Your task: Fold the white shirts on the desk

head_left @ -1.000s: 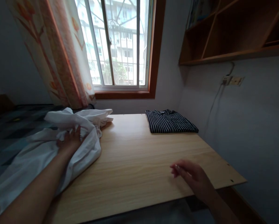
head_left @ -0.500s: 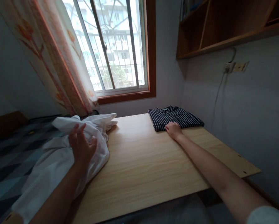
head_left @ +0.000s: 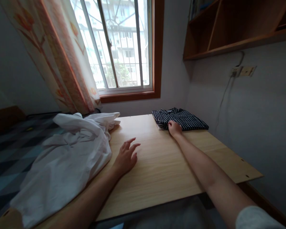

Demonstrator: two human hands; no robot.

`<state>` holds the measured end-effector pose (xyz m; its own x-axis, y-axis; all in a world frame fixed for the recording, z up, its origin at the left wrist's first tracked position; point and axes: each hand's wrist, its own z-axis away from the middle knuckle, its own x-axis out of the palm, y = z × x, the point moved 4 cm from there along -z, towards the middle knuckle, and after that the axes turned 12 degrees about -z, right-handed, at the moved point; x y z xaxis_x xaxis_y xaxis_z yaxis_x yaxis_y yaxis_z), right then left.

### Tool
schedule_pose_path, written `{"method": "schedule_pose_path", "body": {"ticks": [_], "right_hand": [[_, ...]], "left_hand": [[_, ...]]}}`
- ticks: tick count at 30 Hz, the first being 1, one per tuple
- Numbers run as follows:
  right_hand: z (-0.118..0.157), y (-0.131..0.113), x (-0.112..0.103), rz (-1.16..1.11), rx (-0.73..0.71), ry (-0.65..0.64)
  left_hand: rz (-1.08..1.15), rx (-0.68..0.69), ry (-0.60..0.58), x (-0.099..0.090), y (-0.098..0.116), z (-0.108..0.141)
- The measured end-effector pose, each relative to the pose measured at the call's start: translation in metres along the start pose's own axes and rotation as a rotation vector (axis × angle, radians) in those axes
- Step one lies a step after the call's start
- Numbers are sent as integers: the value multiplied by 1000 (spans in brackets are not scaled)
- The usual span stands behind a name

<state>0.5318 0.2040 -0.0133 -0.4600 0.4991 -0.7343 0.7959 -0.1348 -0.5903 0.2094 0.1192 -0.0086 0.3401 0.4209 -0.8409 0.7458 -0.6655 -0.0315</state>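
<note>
A folded black shirt with white stripes (head_left: 190, 121) lies at the far right of the wooden tabletop (head_left: 147, 171), its collar toward the window. My right hand (head_left: 175, 128) is closed on the shirt's near edge, and the fabric at that corner is lifted and bunched. Over the middle of the tabletop hovers my left hand (head_left: 127, 156), fingers apart and holding nothing. To its left, a crumpled white garment (head_left: 71, 162) drapes over the tabletop's left side.
A bed with a checked cover (head_left: 4, 171) adjoins on the left. Behind are a barred window (head_left: 121, 47) and a flowered curtain (head_left: 49, 57). A wooden wall shelf (head_left: 229, 28) hangs at upper right, above a socket with a plugged cord (head_left: 236, 71).
My left hand has moved right, from over the white garment to above the tabletop. My right hand has closed on the striped shirt's near edge and raised its corner slightly.
</note>
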Motion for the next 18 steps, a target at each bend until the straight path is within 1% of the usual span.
{"method": "schedule_pose_path", "body": {"ticks": [2, 3, 4, 6, 8, 9, 10, 11, 13, 14, 15, 16, 17, 18], "right_hand": [[-12, -2, -16, -86, 16, 115], [-18, -4, -26, -111, -3, 173], [-24, -8, -38, -125, -42, 218], [-28, -19, -59, -138, -173, 268], [-16, -37, -75, -155, -327, 264], [-2, -47, -79, -168, -397, 238], [18, -59, -80, -180, -456, 183], [43, -71, -77, -190, -505, 102], [104, -93, -64, -213, -589, -134], [137, -103, -56, -236, -646, -284], [169, -112, -49, -270, -730, -475], [199, -119, -42, -310, -853, -698], [222, -124, -40, -360, -970, -872], [235, -126, -41, -413, -1023, -972]], "left_hand": [[0, 15, -23, 2, 3, 3], [1, 11, -21, 2, 3, 4], [6, 3, -16, 2, 3, 3], [32, -30, 5, 3, 0, 2], [82, -92, 56, 5, -9, -1], [113, -136, 99, 5, -15, -2], [148, -188, 151, 6, -22, -4], [184, -248, 211, 6, -29, -4], [256, -365, 322, 3, -43, -4], [286, -415, 367, 0, -49, -2], [308, -454, 398, -3, -53, -1], [318, -477, 414, -8, -56, 0], [315, -480, 418, -14, -56, 1], [299, -468, 414, -21, -55, 1]]}}
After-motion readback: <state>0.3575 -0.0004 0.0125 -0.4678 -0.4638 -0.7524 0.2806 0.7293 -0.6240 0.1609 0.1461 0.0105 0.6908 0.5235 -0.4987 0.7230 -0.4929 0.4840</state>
